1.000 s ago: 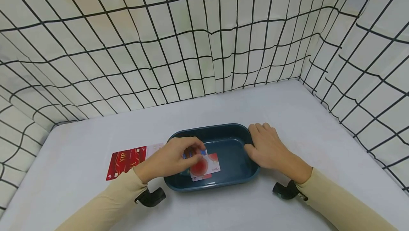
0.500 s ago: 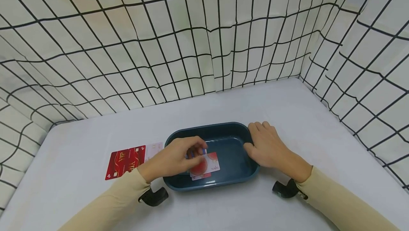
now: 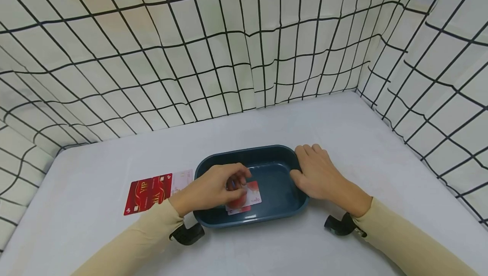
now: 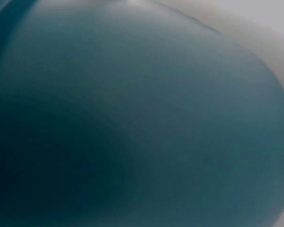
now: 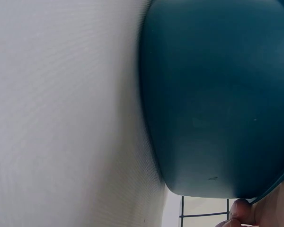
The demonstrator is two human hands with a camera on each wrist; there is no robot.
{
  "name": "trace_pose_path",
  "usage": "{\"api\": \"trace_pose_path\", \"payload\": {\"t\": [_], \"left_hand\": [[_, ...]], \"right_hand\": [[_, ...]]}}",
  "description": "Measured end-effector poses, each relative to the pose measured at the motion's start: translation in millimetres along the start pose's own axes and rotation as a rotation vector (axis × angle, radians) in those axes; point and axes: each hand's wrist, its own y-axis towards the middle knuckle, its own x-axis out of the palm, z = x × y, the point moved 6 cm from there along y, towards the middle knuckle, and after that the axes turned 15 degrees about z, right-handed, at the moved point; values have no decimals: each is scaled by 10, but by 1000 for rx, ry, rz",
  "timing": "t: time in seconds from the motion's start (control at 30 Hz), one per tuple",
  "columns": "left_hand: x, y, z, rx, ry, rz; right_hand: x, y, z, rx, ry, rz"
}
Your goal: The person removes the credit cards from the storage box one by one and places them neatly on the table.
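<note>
A dark teal oval tray [image 3: 272, 208] stands on the white table, with a few cards in its left half. My left hand [image 3: 213, 187] reaches over its left rim, fingers bent and thumb apart from them. The thumb lies over a white card with a red circle [image 3: 252, 195]; a pink-red card [image 3: 240, 211] peeks out below. A speck of blue shows between the fingers, the rest of it hidden. My right hand [image 3: 316, 172] grips the tray's right end, thumb inside the rim; in the right wrist view its fingertips [image 5: 239, 213] show beside the tray's outer wall [image 5: 213, 104].
Left of the tray, red VIP cards [image 3: 146, 193] and a pale pink card [image 3: 183, 179] lie side by side on the table [image 3: 267, 250]. A black wire grid [image 3: 249, 36] over white sheeting borders the back and sides. The left wrist view is filled by the tray's blurred outer wall [image 4: 156, 118].
My left hand has shifted slightly right over the cards, and its fingers now cover the blue card that showed earlier. The tray and my right hand keep their places.
</note>
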Motion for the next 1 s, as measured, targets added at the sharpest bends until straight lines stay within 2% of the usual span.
{"api": "trace_pose_path", "payload": {"t": [0.27,0.47,0.67,1.0], "left_hand": [[80,-20,-33,-30,28,-30],[85,-17,-45,-66,90,-18],[106,-11,-61,-85,132,-35],[145,0,-57,-63,138,-81]], "right_hand": [[8,1,-2,23,8,-26],[6,4,3,24,9,-29],[7,10,6,15,7,-24],[-1,11,15,23,6,-25]]}}
